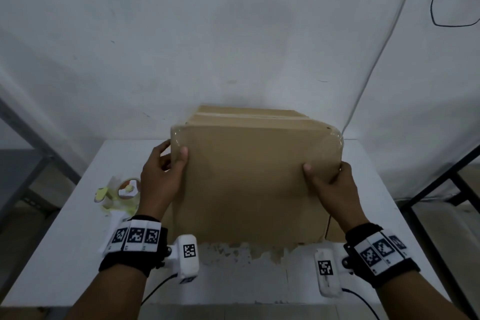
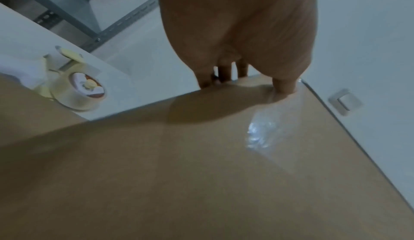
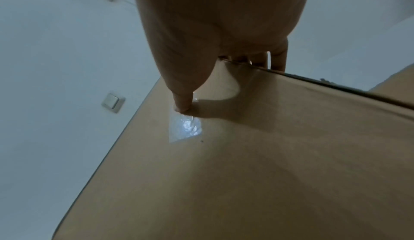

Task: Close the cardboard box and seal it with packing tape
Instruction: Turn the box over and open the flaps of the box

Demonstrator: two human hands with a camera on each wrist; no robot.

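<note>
Now both hands grip cardboard box (image 1: pixel 249 184): left hand (image 1: pixel 162 179), right hand (image 1: pixel 330 184) curl round side edges, thumbs pressing clear tape (image 2: pixel 260 134); rub thumbs slow, push tape ends flat

The cardboard box (image 1: pixel 255 184) hides the middle of the white table (image 1: pixel 85 241) beneath it, and its far side and inside cannot be seen. The left hand (image 1: pixel 162 179) wraps the box's left edge, its fingers out of sight behind the cardboard; only the thumb shows on the near face. The right hand (image 1: pixel 331 184) does the same at the right edge. The tape dispenser (image 1: pixel 120 193) near the table's left edge is blurred and partly covered by the left wrist, so its details cannot be told. Both forearms run off the bottom edge.
</note>
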